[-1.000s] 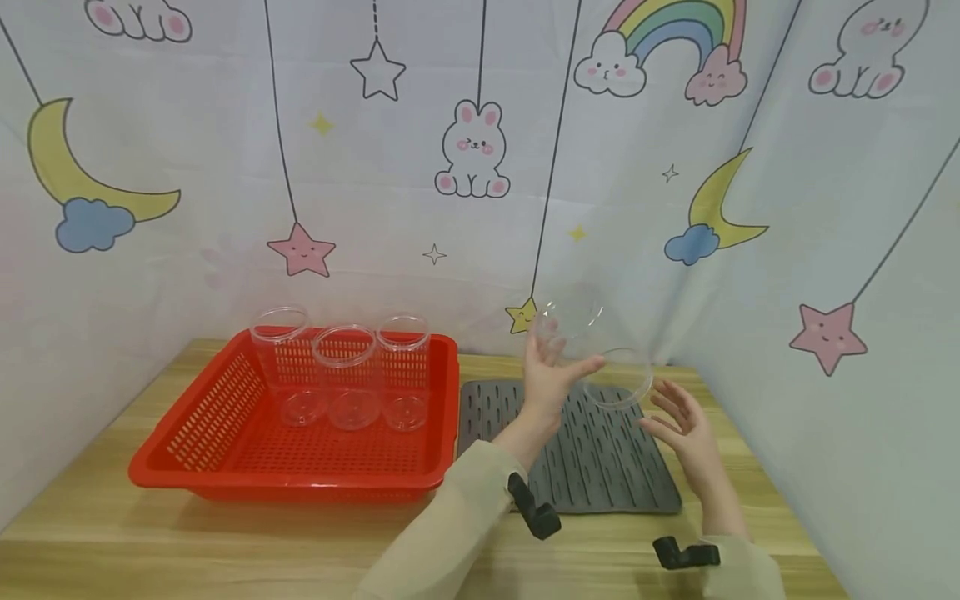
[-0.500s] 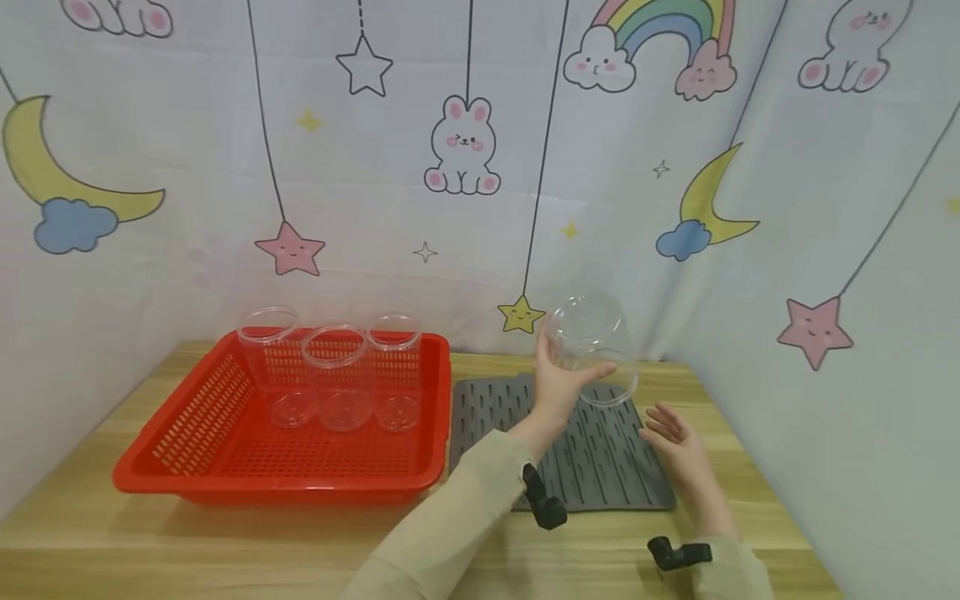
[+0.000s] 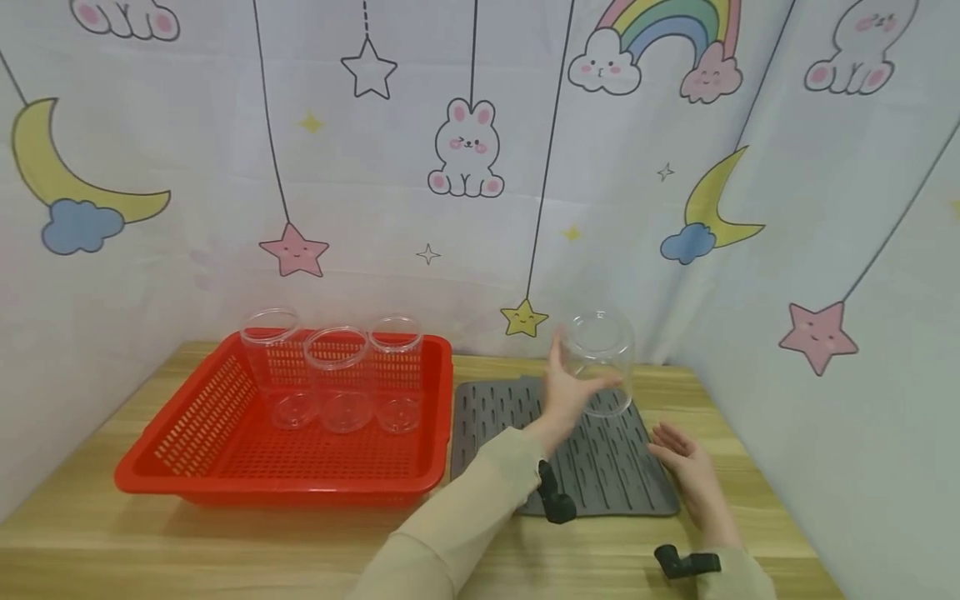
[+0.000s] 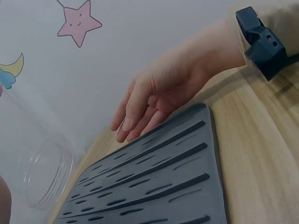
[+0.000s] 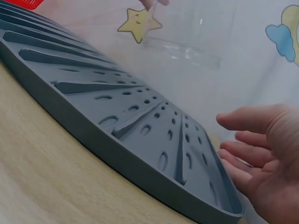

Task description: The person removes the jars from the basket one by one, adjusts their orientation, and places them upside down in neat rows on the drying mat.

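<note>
My left hand [image 3: 567,392] holds a clear plastic cup [image 3: 600,335] upside down, its base up and its rim lower, thumb on the near side. The grey ridged drying mat [image 3: 585,475] lies beneath, and in the right wrist view a gap shows between the cup's rim [image 5: 182,53] and the mat. Only a bit of left-hand skin [image 4: 3,203] enters the left wrist view, beside the cup's rim [image 4: 49,172]. Beside the mat's right edge is my right hand [image 3: 693,475], fingers loosely bent, holding nothing.
A red plastic basket [image 3: 285,482] stands to the left on the wooden table [image 3: 225,550], with three clear cups standing upright in it, one of them a front cup [image 3: 337,375]. Behind and to the right hang white printed cloth walls [image 3: 375,167].
The left hand has turned the cup from tilted to nearly straight upside down and moved it slightly right and down over the mat. The right hand has drawn away from the cup, lower.
</note>
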`<state>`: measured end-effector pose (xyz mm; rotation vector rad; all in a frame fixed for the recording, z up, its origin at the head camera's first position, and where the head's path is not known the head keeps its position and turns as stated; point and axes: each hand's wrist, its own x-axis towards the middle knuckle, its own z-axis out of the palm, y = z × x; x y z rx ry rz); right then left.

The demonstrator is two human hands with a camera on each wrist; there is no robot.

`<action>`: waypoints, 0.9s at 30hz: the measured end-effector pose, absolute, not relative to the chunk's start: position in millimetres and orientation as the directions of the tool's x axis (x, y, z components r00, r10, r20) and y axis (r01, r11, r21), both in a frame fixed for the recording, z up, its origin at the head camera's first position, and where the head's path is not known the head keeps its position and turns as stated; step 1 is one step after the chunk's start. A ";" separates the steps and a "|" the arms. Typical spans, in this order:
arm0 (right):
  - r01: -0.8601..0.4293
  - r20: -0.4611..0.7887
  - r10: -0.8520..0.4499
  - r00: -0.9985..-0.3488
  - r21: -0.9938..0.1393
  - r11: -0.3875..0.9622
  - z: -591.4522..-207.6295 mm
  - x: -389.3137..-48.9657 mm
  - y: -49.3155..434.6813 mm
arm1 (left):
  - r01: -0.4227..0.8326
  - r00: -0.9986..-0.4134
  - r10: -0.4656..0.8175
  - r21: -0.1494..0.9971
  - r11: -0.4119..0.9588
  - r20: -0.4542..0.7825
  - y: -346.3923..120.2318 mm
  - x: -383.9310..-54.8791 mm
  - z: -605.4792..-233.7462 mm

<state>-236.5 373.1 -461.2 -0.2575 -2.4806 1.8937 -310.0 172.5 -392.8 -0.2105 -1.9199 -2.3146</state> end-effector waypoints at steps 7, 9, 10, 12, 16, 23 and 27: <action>0.133 -0.107 0.106 -0.989 -0.954 0.270 -465.6 -238.3 375.1 | 0.211 -0.976 0.026 0.971 -0.110 0.215 181.8 -315.9 -399.2; 0.131 -0.105 0.108 -0.989 -0.952 0.276 -465.6 -238.1 376.1 | 0.216 -0.975 0.033 0.972 -0.092 0.220 184.9 -317.6 -400.5; 0.129 -0.103 0.106 -0.989 -0.952 0.278 -465.5 -237.9 377.1 | 0.215 -0.975 0.039 0.973 -0.083 0.219 186.6 -318.5 -401.2; 0.124 -0.098 0.105 -0.990 -0.952 0.281 -465.1 -237.1 379.5 | 0.218 -0.974 0.050 0.974 -0.069 0.221 190.7 -320.2 -402.1; 0.111 -0.089 0.091 -0.992 -0.954 0.277 -466.6 -237.2 382.1 | 0.221 -0.973 0.061 0.975 -0.015 0.221 195.1 -323.9 -405.2; 0.077 -0.063 0.061 -0.996 -0.962 0.262 -470.2 -238.2 385.4 | 0.246 -0.968 0.064 0.969 0.026 0.244 199.7 -327.6 -408.8; 0.059 -0.047 0.053 -0.998 -0.963 0.262 -471.3 -236.7 386.6 | 0.243 -0.968 0.081 0.969 0.045 0.239 202.8 -327.1 -409.4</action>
